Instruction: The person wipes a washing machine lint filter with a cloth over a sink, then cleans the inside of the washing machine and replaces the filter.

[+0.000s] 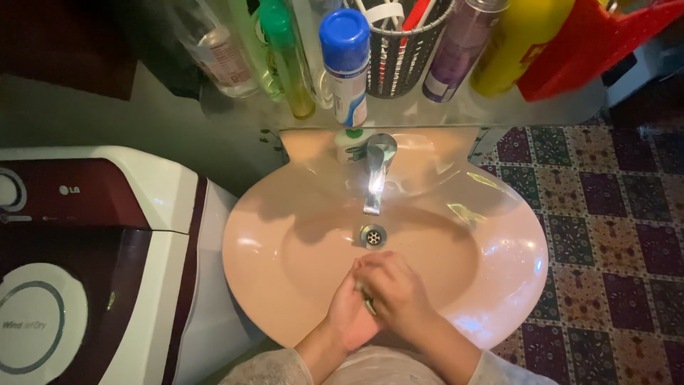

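Both of my hands are pressed together over the bowl of a pink washbasin [285, 214]. My left hand [349, 310] lies under and left of my right hand [395, 296], palms against each other. A small dark greenish thing shows between them; I cannot tell what it is. The chrome tap [375, 175] stands at the back of the basin, and the round metal drain [372, 234] sits just beyond my fingertips. No running water is visible.
A glass shelf [427, 110] above the basin carries a blue-capped spray can [345, 60], clear and green bottles [288, 57], a wire basket [402, 53], a purple can and a yellow bottle. A white and maroon washing machine [92, 264] stands left. Patterned floor tiles [613, 235] lie right.
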